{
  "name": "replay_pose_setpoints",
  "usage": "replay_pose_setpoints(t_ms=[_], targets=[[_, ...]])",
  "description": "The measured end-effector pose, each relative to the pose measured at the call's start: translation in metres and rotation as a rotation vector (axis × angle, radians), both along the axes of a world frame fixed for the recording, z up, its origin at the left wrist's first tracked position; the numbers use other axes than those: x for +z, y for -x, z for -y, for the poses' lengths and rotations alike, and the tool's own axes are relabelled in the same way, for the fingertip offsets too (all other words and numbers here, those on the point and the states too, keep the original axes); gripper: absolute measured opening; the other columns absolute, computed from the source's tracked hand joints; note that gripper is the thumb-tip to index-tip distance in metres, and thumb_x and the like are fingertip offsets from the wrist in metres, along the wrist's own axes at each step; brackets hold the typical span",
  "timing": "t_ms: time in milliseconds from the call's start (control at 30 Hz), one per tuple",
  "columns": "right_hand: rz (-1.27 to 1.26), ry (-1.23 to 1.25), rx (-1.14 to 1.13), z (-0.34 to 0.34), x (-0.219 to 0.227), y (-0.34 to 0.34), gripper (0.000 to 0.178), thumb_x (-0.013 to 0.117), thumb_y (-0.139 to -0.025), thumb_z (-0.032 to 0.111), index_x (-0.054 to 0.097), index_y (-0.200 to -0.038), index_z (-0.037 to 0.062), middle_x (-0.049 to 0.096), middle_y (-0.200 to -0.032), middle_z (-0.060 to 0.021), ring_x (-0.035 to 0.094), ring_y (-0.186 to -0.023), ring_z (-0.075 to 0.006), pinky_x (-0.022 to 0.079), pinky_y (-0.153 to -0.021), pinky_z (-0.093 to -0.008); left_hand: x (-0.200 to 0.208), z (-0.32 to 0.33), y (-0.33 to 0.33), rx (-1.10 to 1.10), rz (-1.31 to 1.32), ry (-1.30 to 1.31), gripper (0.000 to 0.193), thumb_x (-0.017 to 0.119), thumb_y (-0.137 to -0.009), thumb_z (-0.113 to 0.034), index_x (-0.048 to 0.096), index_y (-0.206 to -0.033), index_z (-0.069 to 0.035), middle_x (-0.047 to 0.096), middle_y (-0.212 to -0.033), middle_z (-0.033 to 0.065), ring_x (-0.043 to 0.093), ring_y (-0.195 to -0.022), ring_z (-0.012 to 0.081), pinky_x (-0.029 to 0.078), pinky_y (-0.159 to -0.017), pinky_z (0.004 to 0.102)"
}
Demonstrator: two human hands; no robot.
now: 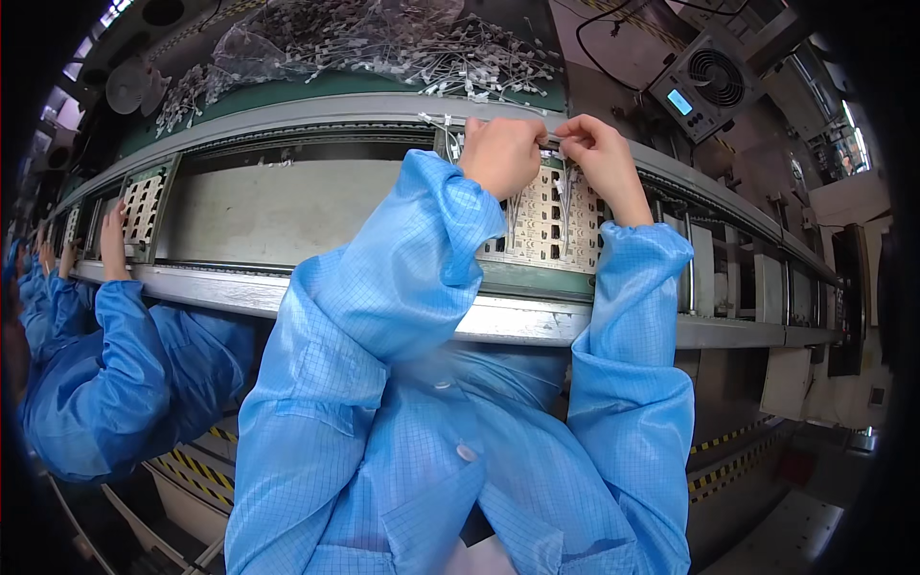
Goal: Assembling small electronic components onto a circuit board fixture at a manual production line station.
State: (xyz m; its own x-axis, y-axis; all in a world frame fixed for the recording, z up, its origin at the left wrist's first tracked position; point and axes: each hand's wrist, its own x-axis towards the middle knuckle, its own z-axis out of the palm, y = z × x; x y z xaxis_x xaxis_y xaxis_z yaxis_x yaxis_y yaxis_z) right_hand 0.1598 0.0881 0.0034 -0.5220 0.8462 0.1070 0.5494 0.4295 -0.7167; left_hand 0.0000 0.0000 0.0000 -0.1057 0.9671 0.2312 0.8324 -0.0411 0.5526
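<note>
Both my hands work close together over the far edge of a cream circuit board panel (537,233) with rows of dark parts, lying in a carrier on the conveyor. My left hand (501,156) is closed, and short white connector wires (448,137) stick out past its left side. My right hand (604,163) pinches thumb and fingers together just to the right, at the panel's far edge; what lies between those fingertips is too small to tell. White wires (565,192) lie across the panel below my hands.
A heap of white connector wires (460,59) lies on the green shelf beyond the conveyor's metal rail (374,103). At the far right stands a boxy fan unit (707,81) with a lit display. To my left, a co-worker's hand (113,240) rests by another board panel (144,206).
</note>
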Motion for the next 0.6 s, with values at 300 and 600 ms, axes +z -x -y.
replay_pose_setpoints(t_ms=[300, 600], targets=[[-0.280, 0.077, 0.055, -0.002, 0.004, -0.009, 0.013, 0.061, -0.089, 0.003, 0.066, -0.100, -0.0015, 0.069, -0.092, -0.0054, 0.062, -0.082, -0.0110, 0.050, -0.078, -0.0262, 0.010, 0.004, 0.005, 0.031, -0.030, -0.118, 0.024, 0.054, -0.089, -0.015, 0.070, -0.105, -0.010, 0.069, -0.104, 0.0136, 0.065, -0.096, 0.0314, 0.048, -0.087, 0.0442], [0.362, -0.502, -0.024, 0.059, 0.010, 0.034, 0.026, 0.067, -0.084, 0.031, 0.065, -0.081, 0.0057, 0.062, -0.090, -0.0097, 0.057, -0.095, -0.0284, 0.036, -0.079, -0.0420, 0.043, 0.033, 0.088, 0.537, -0.287, 0.253, 0.048, 0.064, -0.084, -0.054, 0.074, -0.094, -0.008, 0.073, -0.092, 0.0146, 0.069, -0.087, 0.0366, 0.053, -0.077, 0.0471]])
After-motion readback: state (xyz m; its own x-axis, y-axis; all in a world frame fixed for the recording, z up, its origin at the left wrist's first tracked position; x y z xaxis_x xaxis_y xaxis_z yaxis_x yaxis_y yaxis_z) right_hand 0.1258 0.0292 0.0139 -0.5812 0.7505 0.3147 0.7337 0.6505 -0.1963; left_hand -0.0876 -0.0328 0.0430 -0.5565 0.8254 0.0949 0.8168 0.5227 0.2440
